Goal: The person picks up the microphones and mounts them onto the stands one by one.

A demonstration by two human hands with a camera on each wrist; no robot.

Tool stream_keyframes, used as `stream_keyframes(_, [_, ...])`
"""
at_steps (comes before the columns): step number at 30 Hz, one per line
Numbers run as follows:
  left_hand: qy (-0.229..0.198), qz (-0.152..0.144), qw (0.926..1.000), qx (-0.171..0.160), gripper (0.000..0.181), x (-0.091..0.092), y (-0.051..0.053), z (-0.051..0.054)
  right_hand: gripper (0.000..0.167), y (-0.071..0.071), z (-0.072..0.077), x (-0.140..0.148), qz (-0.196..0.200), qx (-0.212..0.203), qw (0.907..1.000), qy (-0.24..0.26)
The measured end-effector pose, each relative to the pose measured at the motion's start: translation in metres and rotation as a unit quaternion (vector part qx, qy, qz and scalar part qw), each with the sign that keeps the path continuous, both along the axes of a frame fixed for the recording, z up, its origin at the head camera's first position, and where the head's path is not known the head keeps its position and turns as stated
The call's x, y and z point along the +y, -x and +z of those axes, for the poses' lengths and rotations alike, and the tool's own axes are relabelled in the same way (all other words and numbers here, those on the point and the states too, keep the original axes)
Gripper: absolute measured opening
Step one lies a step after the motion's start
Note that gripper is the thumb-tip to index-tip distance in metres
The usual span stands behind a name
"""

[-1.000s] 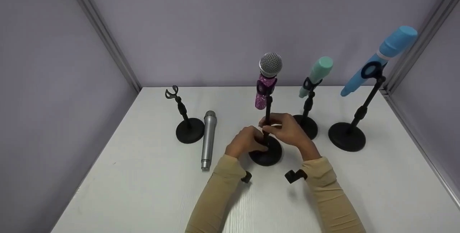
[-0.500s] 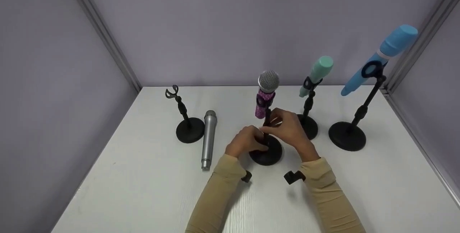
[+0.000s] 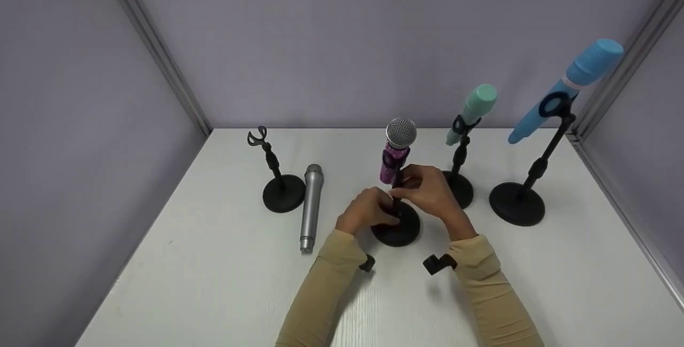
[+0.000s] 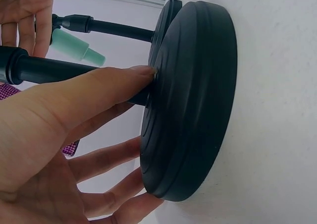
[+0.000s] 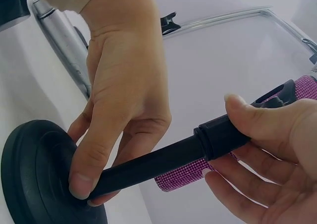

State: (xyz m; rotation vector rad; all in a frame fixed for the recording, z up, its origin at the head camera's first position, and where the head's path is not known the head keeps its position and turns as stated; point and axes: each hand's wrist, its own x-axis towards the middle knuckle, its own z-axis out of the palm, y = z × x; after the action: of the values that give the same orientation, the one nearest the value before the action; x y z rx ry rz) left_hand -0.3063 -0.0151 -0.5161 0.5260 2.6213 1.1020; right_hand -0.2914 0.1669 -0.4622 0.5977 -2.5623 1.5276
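Note:
A pink glittery microphone with a silver mesh head (image 3: 401, 133) sits tilted in the clip of a black stand, whose round base (image 3: 396, 233) rests on the white table. The left hand (image 3: 367, 212) grips the bottom of the pole, its thumb against the base (image 4: 198, 100) in the left wrist view. Higher up, the right hand (image 3: 427, 192) holds the pole, and the right wrist view shows its thumb and fingers around the thicker collar (image 5: 223, 136). The pink microphone's lower end (image 5: 183, 174) hangs behind the pole.
A silver microphone (image 3: 311, 208) lies on the table beside a stand with a bare clip (image 3: 283, 193) at left. On the right stand a green microphone (image 3: 478, 103) and a blue microphone (image 3: 590, 63), each in its stand. Grey panels (image 3: 320, 42) enclose the table.
The pink microphone and the upper part of its stand have come down, nearer the base. The right hand has shifted slightly on the pole; the left hand has stayed at the bottom.

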Motion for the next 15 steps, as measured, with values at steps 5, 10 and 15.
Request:
stream_keyframes(5, [0.005,0.003,1.0,-0.002,0.014,0.0006,0.0005,-0.0006,0.018,0.0006,-0.0001,0.0009,0.043,-0.009,0.999,-0.002])
stream_keyframes(10, [0.005,0.003,1.0,0.001,0.014,0.0011,0.0004,-0.0011,0.018,0.0016,0.0003,0.0023,0.063,-0.03,0.9975,-0.009])
stream_keyframes(15, [-0.001,-0.001,1.0,0.003,0.016,0.0008,0.0007,-0.0014,0.02,0.0021,0.0009,0.0044,0.083,-0.054,0.9951,-0.004])
